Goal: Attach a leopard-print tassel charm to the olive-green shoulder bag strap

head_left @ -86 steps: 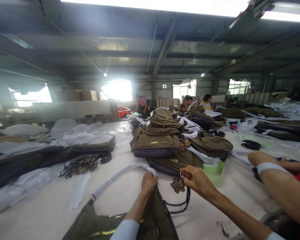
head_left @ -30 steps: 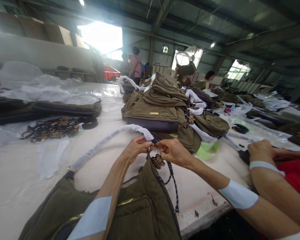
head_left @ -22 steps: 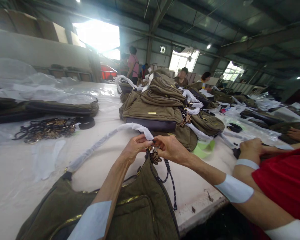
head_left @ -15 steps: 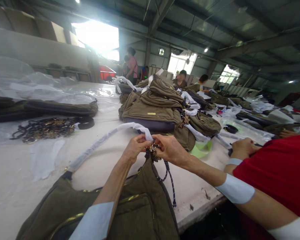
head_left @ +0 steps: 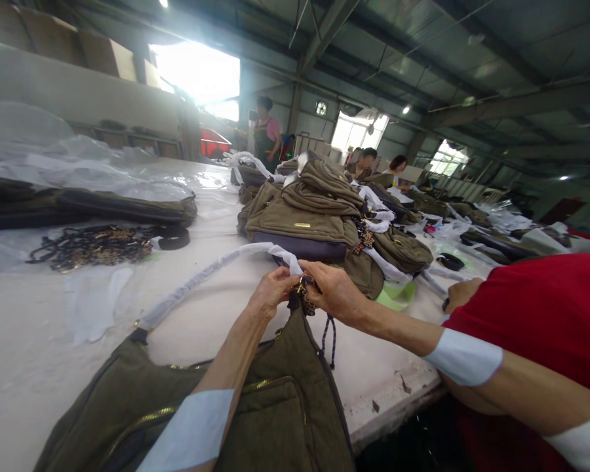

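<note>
An olive-green handbag [head_left: 270, 393] with gold zips lies in front of me, its paper-wrapped strap [head_left: 196, 288] arched up over the table. At the strap's right end my left hand [head_left: 274, 290] is closed, thumb and fingers pinching the strap near its gold fitting. My right hand [head_left: 338, 290] meets it there, fingers curled around a leopard-print charm [head_left: 308, 303] with a gold clasp. Exactly how the clasp sits between the fingers is hidden. A dark braided cord [head_left: 330, 341] hangs below my right hand.
Ahead is a pile of olive bags [head_left: 299, 226]. To the left lie a heap of leopard-print charms [head_left: 98, 248], another bag [head_left: 122, 208] and clear plastic [head_left: 103, 170]. A co-worker in a red sleeve [head_left: 531, 321] is close on my right, near the table edge [head_left: 398, 400].
Both hands stay at the strap end, and the right fingers have shifted slightly around the charm. The braided cord shows less length. The co-worker's red sleeve has moved left, and the view has shifted slightly.
</note>
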Motion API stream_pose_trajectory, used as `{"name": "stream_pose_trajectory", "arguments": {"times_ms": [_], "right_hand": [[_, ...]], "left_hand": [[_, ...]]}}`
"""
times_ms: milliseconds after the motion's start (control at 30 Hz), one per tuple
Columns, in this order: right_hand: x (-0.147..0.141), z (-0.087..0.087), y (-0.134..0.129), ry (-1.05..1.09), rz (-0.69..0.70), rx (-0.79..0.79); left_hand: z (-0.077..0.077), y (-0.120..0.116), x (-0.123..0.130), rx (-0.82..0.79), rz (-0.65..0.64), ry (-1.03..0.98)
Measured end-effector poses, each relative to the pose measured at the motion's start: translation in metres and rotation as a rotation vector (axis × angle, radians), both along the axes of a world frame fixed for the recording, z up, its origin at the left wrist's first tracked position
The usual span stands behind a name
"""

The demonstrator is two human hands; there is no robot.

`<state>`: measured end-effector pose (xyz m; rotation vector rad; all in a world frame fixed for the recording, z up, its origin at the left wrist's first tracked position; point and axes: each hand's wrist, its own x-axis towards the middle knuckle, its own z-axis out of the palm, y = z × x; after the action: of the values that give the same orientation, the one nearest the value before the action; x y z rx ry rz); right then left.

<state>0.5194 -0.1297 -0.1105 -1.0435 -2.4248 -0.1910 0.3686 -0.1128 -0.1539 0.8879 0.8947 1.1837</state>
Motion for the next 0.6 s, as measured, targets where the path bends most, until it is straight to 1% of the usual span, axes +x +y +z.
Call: {"name": "stream_pose_trajectory", "arguments": {"times_ms": [167,300,367,467,533,600], "right_hand": [[-0.005,0.006,-0.001,-0.111,-0.026,-0.041],[-0.008,0.008,0.000,-0.150,-0.042,-0.056],[-0.007,0.008,0.001,-0.133,-0.046,-0.064],[-0.003,0.006,0.004,-0.049,-0.070,-0.085],[-0.001,0.002,0.005,0.019,-0.088,-0.105],[0.000,-0.004,0.005,0.075,-0.087,-0.130]], "left_hand": [[-0.006,0.003,0.003,-0.025,0.012,-0.068],[-0.010,0.004,0.004,-0.036,0.006,-0.112],[-0.010,0.004,0.005,-0.038,-0.004,-0.130],[-0.008,0.003,0.006,-0.017,-0.039,-0.165],[-0.006,0.002,0.008,0.011,-0.061,-0.181],[-0.004,0.000,0.009,0.053,-0.051,-0.168]]}}
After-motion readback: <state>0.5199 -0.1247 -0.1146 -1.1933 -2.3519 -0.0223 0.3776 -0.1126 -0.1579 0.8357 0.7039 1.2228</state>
